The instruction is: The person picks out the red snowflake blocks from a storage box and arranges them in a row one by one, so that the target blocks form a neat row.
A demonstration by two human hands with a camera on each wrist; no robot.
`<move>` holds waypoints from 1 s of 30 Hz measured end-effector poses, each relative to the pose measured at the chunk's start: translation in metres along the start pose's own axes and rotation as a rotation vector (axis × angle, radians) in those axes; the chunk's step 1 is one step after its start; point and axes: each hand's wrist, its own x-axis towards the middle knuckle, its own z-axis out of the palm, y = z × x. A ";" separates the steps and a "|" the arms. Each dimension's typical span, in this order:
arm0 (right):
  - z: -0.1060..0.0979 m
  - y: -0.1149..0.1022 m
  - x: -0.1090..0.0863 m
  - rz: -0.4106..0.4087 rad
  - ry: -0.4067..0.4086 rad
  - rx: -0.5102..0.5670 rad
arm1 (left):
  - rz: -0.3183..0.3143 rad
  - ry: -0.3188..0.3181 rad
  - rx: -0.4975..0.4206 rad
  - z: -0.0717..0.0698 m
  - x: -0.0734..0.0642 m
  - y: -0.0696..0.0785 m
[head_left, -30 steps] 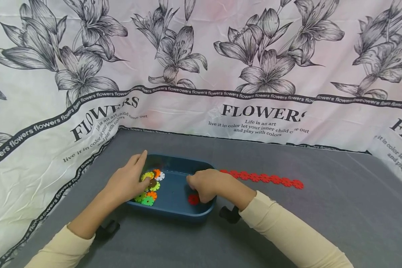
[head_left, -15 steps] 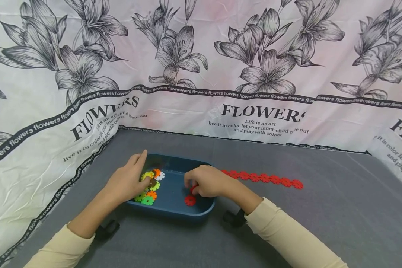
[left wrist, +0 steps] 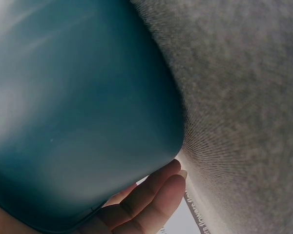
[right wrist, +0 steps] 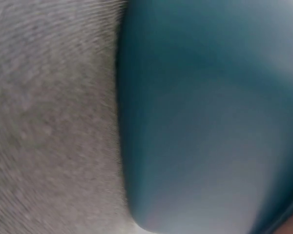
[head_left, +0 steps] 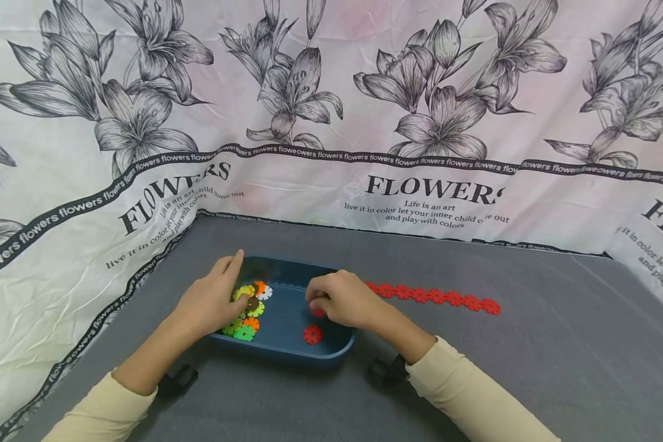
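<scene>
My left hand (head_left: 209, 301) grips the left end of a dark blue plastic tub (head_left: 282, 352), thumb over the rim and inside. In the left wrist view its fingers (left wrist: 156, 195) curl against the outside wall. Under the thumb lies a heap of notched plastic discs (head_left: 245, 332) in green, yellow, orange, brown and white. Over the tub's right end, my right hand (head_left: 344, 299) pinches a red notched disc (head_left: 317, 312), partly hidden by the fingers. Just in front of it, another red disc (head_left: 312, 334) lies on the tub floor. The right wrist view shows mostly the tub's outer wall (right wrist: 200, 122).
A row of several red discs (head_left: 436, 297) stretches rightward on the grey tabletop (head_left: 508, 356), its left end behind my right hand. Flower-printed cloth (head_left: 309, 184) hangs along the back and left sides.
The right hand has lifted slightly and turned from reaching down in the tub to pinching a red disc. The other red disc has shifted a little left. The left hand stays put.
</scene>
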 end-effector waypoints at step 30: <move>-0.028 0.017 -0.021 0.064 0.158 0.283 | 0.004 0.006 0.001 0.000 -0.001 0.002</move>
